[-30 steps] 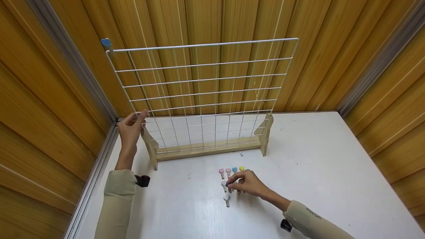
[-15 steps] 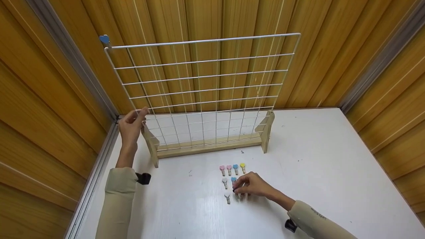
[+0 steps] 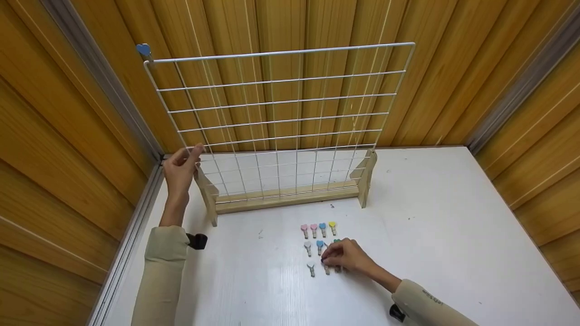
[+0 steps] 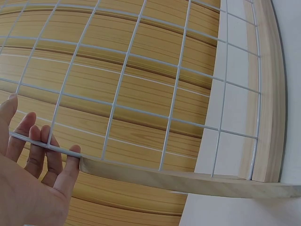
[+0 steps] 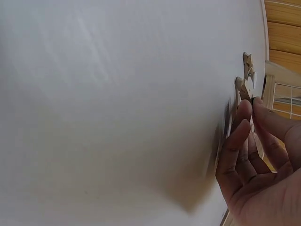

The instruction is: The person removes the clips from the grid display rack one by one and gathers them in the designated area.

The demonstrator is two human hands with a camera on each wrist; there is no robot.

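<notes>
Shifting down the rows since a second ago, the right hand [image 3: 346, 257] now pinches at a small wooden peg [image 3: 326, 268] in the bottom row of heart-topped pegs [image 3: 318, 230] on the white table [image 3: 453, 235]. Behind them the wire grid [image 3: 281, 122] stands upright in its wooden base [image 3: 285, 199], steadied by the left hand [image 3: 180, 170], whose loosely curled fingers [image 4: 44, 150] grip its edge wire. One blue heart peg [image 3: 143, 49] already sits clipped at the grid's top corner.

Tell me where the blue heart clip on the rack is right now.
In the head view, the blue heart clip sits on the wire grid's top-left corner, well above the left hand holding the grid's left edge.
</notes>
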